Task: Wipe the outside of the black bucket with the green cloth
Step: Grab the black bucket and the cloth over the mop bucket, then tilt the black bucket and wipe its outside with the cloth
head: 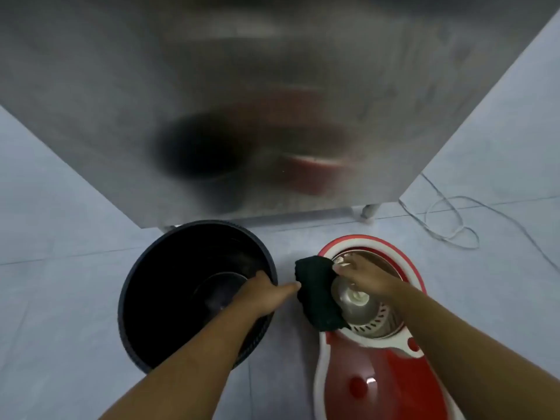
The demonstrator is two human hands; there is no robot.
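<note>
The black bucket (169,286) stands upright on the floor at centre left, its inside dark. My left hand (263,294) grips its right rim, fingers inside, thumb stretched toward the cloth. The dark green cloth (318,295) hangs crumpled over the left edge of the red mop bucket, between the two buckets. My right hand (363,275) pinches the cloth's upper right corner above the steel spinner basket.
A red and white spin mop bucket (372,380) with a steel basket (360,310) sits at the right. A stainless steel cabinet (272,101) rises just behind both buckets. A white cord (448,219) loops on the grey tiled floor (60,237) at the right.
</note>
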